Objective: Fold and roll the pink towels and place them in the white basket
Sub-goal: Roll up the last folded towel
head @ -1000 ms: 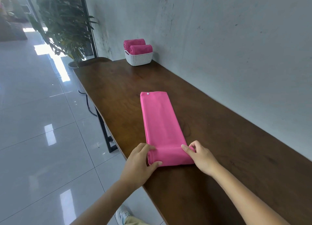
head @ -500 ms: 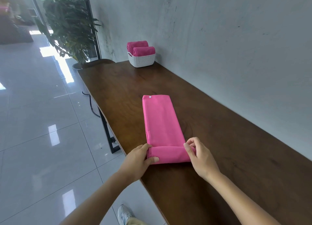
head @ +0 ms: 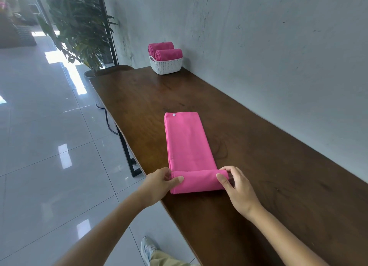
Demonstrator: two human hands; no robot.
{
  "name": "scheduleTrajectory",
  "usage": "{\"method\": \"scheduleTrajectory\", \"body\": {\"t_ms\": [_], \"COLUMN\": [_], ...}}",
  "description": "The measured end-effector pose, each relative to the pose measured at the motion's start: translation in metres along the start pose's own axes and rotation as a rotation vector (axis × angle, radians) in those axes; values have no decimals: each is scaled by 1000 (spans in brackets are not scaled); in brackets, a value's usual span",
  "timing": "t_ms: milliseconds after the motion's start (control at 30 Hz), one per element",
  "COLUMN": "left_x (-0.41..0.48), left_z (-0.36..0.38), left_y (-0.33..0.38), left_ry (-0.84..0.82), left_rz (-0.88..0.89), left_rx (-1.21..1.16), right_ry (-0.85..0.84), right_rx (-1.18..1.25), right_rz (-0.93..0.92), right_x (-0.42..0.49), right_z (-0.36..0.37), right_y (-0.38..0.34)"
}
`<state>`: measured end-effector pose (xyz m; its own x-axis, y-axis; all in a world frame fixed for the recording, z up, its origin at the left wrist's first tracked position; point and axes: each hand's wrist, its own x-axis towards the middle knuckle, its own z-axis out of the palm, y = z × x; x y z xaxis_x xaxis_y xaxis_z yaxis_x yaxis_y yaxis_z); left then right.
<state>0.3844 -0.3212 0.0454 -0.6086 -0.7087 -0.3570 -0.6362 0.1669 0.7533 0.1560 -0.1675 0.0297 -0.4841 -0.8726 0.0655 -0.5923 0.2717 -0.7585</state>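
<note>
Presently pink towel (head: 187, 144): long folded strip, near end rolled; left hand (head: 159, 183) and right hand (head: 237, 188) pinch the roll's ends.

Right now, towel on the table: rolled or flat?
Partly rolled. The near end of the pink towel is curled into a short roll, gripped by the left hand and right hand; the rest lies flat.

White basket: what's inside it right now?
The white basket holds two rolled pink towels, the front roll and the rear roll, both poking above the rim. Its walls hide anything underneath them.
</note>
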Motion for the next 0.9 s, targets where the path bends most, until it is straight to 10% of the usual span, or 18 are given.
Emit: {"method": "scheduleTrajectory", "body": {"t_ms": [267,533,900], "left_x": [-2,-4,-1], "left_z": [14,12,-2], "left_y": [1,-17,-10], "left_ry": [460,300,173], "left_rz": [325,353,297], "left_rx": [165,361,285], "right_ry": [-152,-179,63], "right_rx": [-128,-213,-246], "right_rz": [159,232,-145], "right_x": [37,56,23], "right_z": [-1,1,14], "right_y": [-12,-15,-3]}}
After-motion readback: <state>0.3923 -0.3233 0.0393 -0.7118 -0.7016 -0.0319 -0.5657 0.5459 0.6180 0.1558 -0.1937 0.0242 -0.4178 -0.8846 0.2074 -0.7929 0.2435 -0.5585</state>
